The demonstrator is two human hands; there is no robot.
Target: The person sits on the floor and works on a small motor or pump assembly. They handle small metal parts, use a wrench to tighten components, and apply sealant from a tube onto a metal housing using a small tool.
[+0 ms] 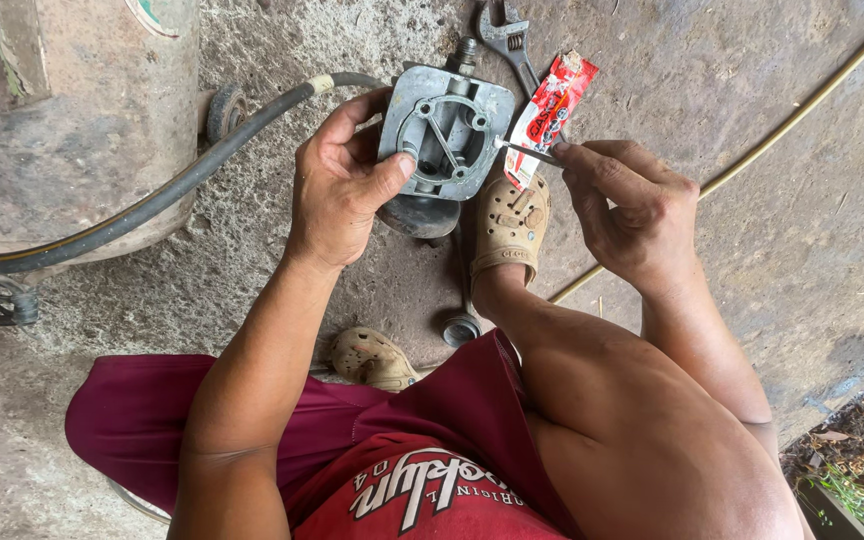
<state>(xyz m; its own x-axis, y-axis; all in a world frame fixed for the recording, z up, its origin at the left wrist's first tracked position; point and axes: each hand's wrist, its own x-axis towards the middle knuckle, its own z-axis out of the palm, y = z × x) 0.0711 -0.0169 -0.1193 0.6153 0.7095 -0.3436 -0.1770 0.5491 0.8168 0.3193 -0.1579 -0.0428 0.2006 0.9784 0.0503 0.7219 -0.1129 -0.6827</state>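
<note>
Nearest to me are my knees and my maroon shorts [422, 420], with one tan clog [372, 357] tucked under me and the other tan clog [508, 225] out ahead on the rough concrete floor [752, 90]. Above that foot my left hand [337, 185] is clamped on the grey cast-metal housing [449, 130], thumb pressed over its near rim and fingers wrapped round the left edge, holding it tilted off the ground with its round opening facing me. My right hand [632, 205] is pinched narrow on a small red and white tube [550, 112], whose thin nozzle points at the right edge of the housing, touching or nearly so; I cannot quite tell from here. The risk I see is the bead going astray: I hold the housing one-handed, so it could twist in my grip and smear the stuff across the face or onto my thumb, and a hard squeeze could flood the opening. A socket tool [460, 325] lies beside my foot. Beyond the housing an adjustable wrench [508, 35] rests on the floor, a black hose [182, 185] runs left to the dirty tank [72, 110], and a yellow hose [802, 110] crosses at the right.
</note>
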